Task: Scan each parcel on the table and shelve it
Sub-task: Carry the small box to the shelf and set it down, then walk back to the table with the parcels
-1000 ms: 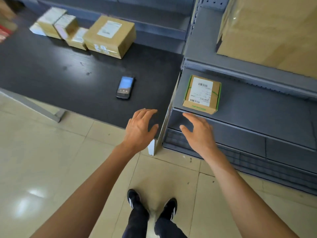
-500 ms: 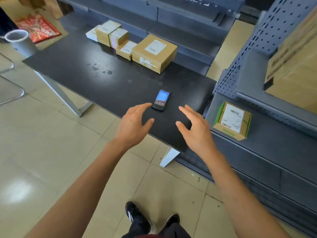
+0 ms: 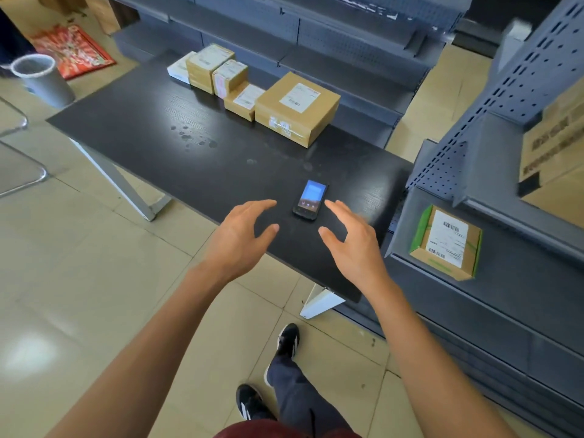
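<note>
A handheld scanner (image 3: 309, 199) with a lit screen lies near the front of the black table (image 3: 189, 165). Several brown parcels stand in a row at the table's far edge; the largest parcel (image 3: 297, 109) is the nearest of them. My left hand (image 3: 243, 238) and my right hand (image 3: 350, 241) hover empty over the table's front edge, fingers spread, on either side of the scanner and just short of it. A green-taped parcel (image 3: 445, 243) with a white label sits on the grey shelf (image 3: 521, 298) at the right.
A big cardboard box (image 3: 556, 159) fills the shelf level above. More grey shelving (image 3: 331, 36) runs behind the table. A grey bin (image 3: 41, 79) and a red mat (image 3: 72, 50) are on the floor at the far left. My feet stand on beige tiles.
I have turned from the shelf toward the table. Both empty hands moved away from the shelved parcel and now hover beside the scanner. One foot has stepped forward.
</note>
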`<state>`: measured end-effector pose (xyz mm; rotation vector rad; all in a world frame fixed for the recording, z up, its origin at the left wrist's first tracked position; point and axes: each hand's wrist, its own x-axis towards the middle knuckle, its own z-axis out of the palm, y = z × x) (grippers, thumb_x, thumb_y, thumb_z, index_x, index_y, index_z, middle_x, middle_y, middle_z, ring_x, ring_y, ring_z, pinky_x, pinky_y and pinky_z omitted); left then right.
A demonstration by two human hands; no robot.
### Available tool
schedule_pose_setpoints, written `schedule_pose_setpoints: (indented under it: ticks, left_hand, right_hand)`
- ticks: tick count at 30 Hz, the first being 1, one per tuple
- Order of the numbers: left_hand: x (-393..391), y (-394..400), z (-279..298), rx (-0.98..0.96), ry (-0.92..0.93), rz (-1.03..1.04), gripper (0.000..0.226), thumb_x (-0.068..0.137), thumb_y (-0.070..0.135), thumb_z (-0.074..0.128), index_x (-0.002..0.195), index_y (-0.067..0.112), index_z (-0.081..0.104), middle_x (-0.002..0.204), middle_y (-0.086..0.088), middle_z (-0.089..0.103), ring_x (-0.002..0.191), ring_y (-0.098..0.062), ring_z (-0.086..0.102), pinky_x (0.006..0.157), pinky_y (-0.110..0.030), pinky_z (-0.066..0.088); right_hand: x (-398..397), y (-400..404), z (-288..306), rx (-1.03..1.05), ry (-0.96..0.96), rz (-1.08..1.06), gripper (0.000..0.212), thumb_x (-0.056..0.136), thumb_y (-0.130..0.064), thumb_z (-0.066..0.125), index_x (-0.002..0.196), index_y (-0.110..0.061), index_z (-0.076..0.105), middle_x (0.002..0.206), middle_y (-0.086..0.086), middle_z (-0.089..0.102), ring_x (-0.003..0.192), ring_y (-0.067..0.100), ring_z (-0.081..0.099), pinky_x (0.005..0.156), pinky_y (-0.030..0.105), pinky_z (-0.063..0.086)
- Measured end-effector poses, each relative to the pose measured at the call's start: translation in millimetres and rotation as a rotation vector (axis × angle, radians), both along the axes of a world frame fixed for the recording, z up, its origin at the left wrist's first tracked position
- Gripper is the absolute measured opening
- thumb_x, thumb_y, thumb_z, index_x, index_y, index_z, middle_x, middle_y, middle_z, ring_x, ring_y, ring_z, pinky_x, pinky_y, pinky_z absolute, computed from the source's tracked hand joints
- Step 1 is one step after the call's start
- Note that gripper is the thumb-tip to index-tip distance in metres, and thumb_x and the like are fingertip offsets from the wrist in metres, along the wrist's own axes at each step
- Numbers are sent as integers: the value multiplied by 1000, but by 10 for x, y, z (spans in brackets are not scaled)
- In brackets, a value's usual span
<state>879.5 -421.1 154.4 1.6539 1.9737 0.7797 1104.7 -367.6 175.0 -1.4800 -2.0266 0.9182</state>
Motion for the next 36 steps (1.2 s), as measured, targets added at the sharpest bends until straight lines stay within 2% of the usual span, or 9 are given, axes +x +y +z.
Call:
schedule_pose_setpoints:
  ticks: [3,9,15,17,19,21,26,31,36]
  left_hand:
    - [-26,210,-26,-18,5,-12,46,101,40,57,146,34,49,147,13,53,139,-10,42,111,-29,35]
    - [-86,568,-150,-114,-12,-16,47,102,37,58,147,32,48,148,11,53,140,-10,42,113,-32,35]
    - [-394,841,-242,-162,-26,33,46,101,36,59,147,32,49,147,13,53,139,-10,42,112,-29,33]
    - [-546,926,-262,-177,-35,45,47,101,36,59,147,32,49,147,13,53,140,-10,42,113,-33,35]
    - [-701,1038,-299,-183,-33,37,47,102,36,58,147,31,49,148,12,53,140,-10,41,114,-33,35]
    - [-859,1184,-342,-185,-35,19,47,102,36,58,147,31,49,147,12,53,140,-10,41,114,-34,35]
    - [-1267,1660,-417,-181,-59,-92,46,101,37,58,147,32,48,147,12,53,139,-10,42,113,-35,37]
    - [-1652,2099,-445,-179,-42,-248,46,102,35,58,147,30,49,147,10,54,139,-13,43,111,-34,38]
    - [-1751,2432,-483,-195,-43,-382,47,102,33,58,148,28,49,149,9,53,144,-13,39,115,-34,33]
  right_hand:
    - [-79,212,-85,-10,-10,-12,56,98,-23,65,151,-26,46,149,-6,52,137,11,41,108,23,32]
    - [-187,706,-257,-104,-21,-51,63,98,-24,66,155,-23,40,150,2,51,138,15,43,111,29,35]
    - [-428,1123,-470,-139,-95,-30,60,99,-29,64,153,-23,41,140,7,55,119,12,48,94,18,33]
    - [-562,1229,-500,-139,-96,-20,59,99,-28,64,153,-24,42,137,7,56,111,6,45,97,25,42]
    - [-713,1331,-531,-142,-98,-12,58,98,-26,64,152,-23,43,136,7,57,117,13,51,103,42,49]
    - [-882,1435,-561,-149,-112,-8,57,98,-26,64,152,-26,43,140,7,56,124,20,54,105,49,49]
    - [-1281,1688,-603,-131,-193,-84,60,99,-29,63,153,-28,39,154,1,47,140,23,45,111,54,44]
    - [-1586,1822,-625,-168,-254,-250,60,99,-31,62,154,-30,38,155,0,45,142,24,41,115,53,39]
    - [-1666,1860,-693,-234,-273,-421,46,96,-30,64,140,-24,55,136,4,59,124,27,55,108,50,44]
